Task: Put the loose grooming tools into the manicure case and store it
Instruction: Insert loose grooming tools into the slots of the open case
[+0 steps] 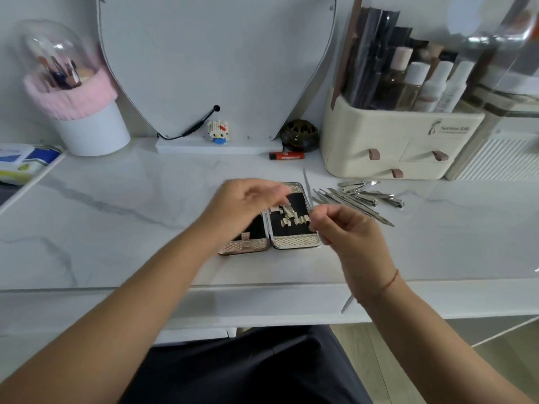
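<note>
1. From where I stand the job has barely begun. The manicure case [294,242] lies open flat on the marble-look vanity top [116,199], right in front of the person, both halves facing up.
2. The silver holder loops [291,220] on the case's black lining look empty to me, though the hands hide part of both halves.
3. The right hand [350,231] pinches a slim pointed metal tool [306,185] between thumb and fingertips, just beside the case's right edge, with its tip pointing up and away. I take it to be the first piece on its way in.
4. The left hand [248,202] hovers over the case's left half. It is blurred, and I cannot tell whether its fingers grip anything.
5. Most of the work remains. A heap of loose grooming tools [350,201] lies on the top just right of the case, made up of thin files or pushers and at least two nail clippers [360,185]. None of them is in the case.
6. After that the case has to be folded shut and put away. The cream drawer organiser [393,147] behind the heap may be the place, but nothing here shows it.
</note>
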